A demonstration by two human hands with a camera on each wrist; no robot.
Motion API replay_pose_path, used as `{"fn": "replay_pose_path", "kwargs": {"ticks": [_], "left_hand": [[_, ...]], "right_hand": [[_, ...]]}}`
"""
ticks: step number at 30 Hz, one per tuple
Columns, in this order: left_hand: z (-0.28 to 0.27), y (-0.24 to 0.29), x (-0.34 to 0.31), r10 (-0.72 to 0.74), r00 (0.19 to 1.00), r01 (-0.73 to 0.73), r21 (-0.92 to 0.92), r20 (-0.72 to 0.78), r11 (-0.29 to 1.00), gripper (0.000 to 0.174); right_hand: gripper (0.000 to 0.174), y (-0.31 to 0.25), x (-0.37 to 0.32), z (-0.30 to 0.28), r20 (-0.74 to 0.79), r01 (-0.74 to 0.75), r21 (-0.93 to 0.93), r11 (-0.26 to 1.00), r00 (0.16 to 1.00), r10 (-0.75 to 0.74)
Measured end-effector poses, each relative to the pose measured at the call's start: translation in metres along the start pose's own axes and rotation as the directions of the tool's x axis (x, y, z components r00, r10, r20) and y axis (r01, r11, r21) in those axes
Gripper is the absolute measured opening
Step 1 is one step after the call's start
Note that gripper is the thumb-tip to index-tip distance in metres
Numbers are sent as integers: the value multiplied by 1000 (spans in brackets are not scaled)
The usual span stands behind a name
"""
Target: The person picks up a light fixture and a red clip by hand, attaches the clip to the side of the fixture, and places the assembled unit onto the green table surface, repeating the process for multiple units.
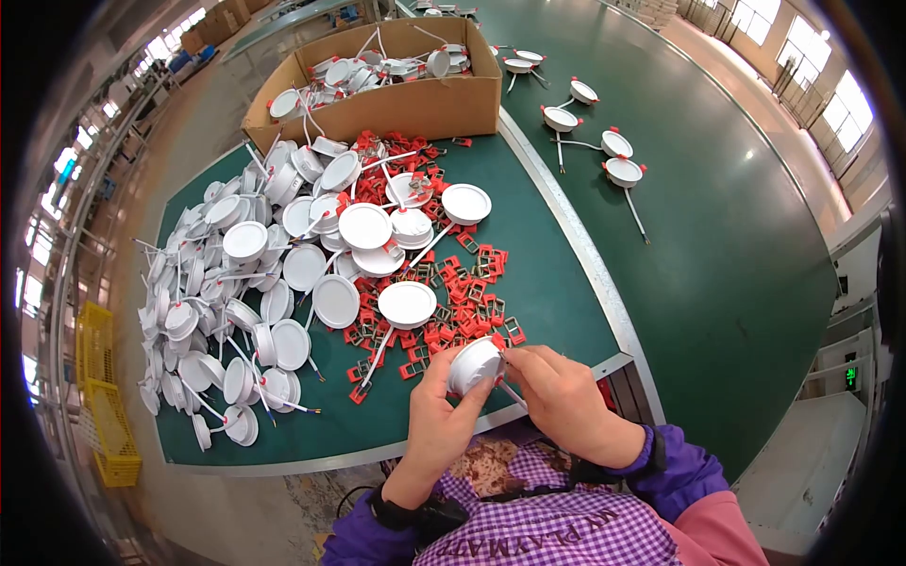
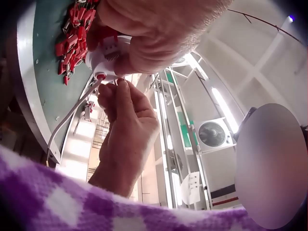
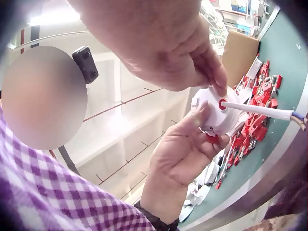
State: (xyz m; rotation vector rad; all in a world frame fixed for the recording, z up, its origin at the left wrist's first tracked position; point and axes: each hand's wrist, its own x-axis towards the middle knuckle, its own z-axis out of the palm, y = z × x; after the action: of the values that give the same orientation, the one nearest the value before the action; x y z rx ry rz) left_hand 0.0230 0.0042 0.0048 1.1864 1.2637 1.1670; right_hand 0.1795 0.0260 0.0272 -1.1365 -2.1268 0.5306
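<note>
A round white downlight (image 1: pixel 475 366) is gripped in my left hand (image 1: pixel 442 415), thumb on its back housing. In the right wrist view, the left fingers lie around the downlight (image 3: pixel 216 113), beside a red clip (image 3: pixel 211 138) at its edge. A white cable (image 3: pixel 260 109) leaves the housing through a red grommet (image 3: pixel 222 104). My right hand (image 1: pixel 573 401) has its fingertips pinched together at the downlight's edge, close to the grommet; what lies between them is hidden. The left wrist view shows another side of the housing, with a spring (image 2: pixel 111 57) by a red clip (image 2: pixel 107 34).
Many white downlights (image 1: pixel 245 241) are heaped on the green table (image 1: pixel 557 283), beside loose red clips (image 1: pixel 462 302). Behind them stands a cardboard box (image 1: pixel 415 106) of downlights. Past a metal rail (image 1: pixel 576 236), several clipped downlights (image 1: pixel 623 172) lie on a green belt (image 1: pixel 717 264).
</note>
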Motion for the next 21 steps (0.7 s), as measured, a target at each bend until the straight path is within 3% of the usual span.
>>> {"fn": "replay_pose_path", "kwargs": {"ticks": [7,10,12,14,16,20,21], "left_hand": [[-4,11,1,24,998,-28,66,60,997,31],[-8,7,2,3,993,-2,-4,115,1000,32],[-8,2,2,-18,990,37,-135,141,990,33],[-6,1,3,6,992,9,-125,124,992,32],[-4,3,4,30,994,-17,-118,107,993,32],[-1,12,5,-8,983,23,-78,185,997,33],[0,12,6,-19,980,28,-41,198,999,33]], "right_hand": [[27,8,4,-4,-19,19,28,999,1000,-19],[24,13,10,-13,34,3,80,997,999,-6],[25,10,15,-19,61,-126,249,960,992,114],[30,7,16,-23,78,-173,277,945,984,157],[38,10,15,-26,305,-434,464,773,897,320],[38,11,17,-32,288,-405,433,805,909,302],[38,16,16,-30,308,-433,480,763,897,315]]}}
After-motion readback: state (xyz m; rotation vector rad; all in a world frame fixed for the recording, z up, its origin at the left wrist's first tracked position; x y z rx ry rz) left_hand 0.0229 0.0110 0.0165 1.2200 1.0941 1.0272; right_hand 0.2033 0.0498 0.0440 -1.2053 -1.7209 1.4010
